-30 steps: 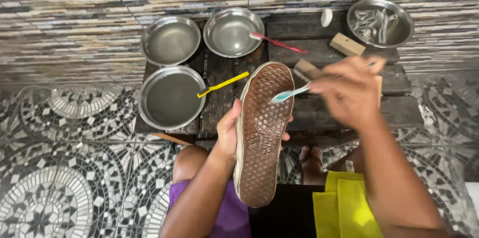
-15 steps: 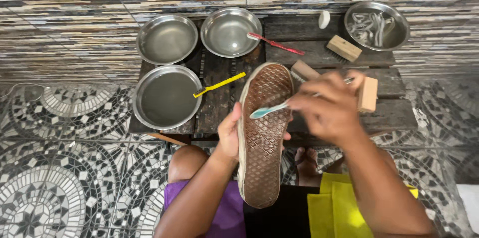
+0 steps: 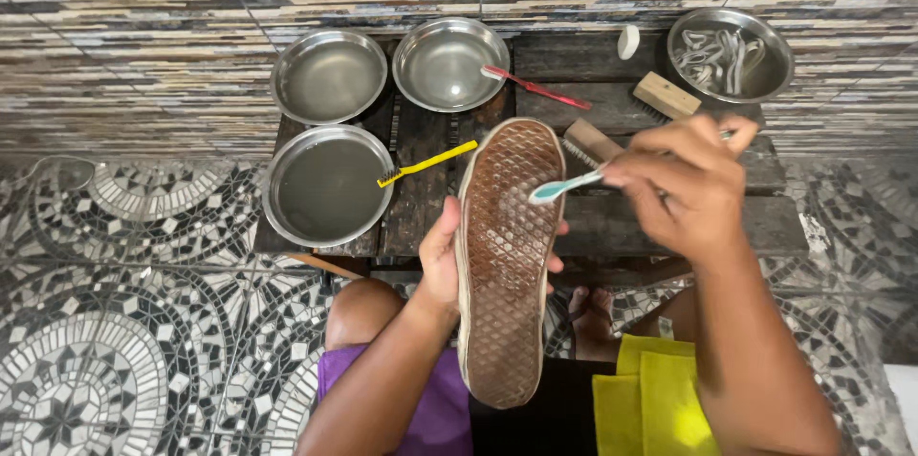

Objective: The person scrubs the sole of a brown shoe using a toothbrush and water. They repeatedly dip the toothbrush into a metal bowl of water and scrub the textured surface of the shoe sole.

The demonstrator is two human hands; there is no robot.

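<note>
The left hand [image 3: 442, 260] grips 1 shoe [image 3: 505, 255] by its edge, sole up, above the person's lap and the near edge of the dark wooden surface [image 3: 612, 217]. The long axis of the shoe runs away from the body, toe toward the 3 metal bowls [image 3: 325, 184]. The right hand [image 3: 684, 184] is closed around a light blue toothbrush [image 3: 564, 186], which lies across that axis (almost at a right angle), its head touching the right side of the sole. The right hand is nearer to the toe half.
</note>
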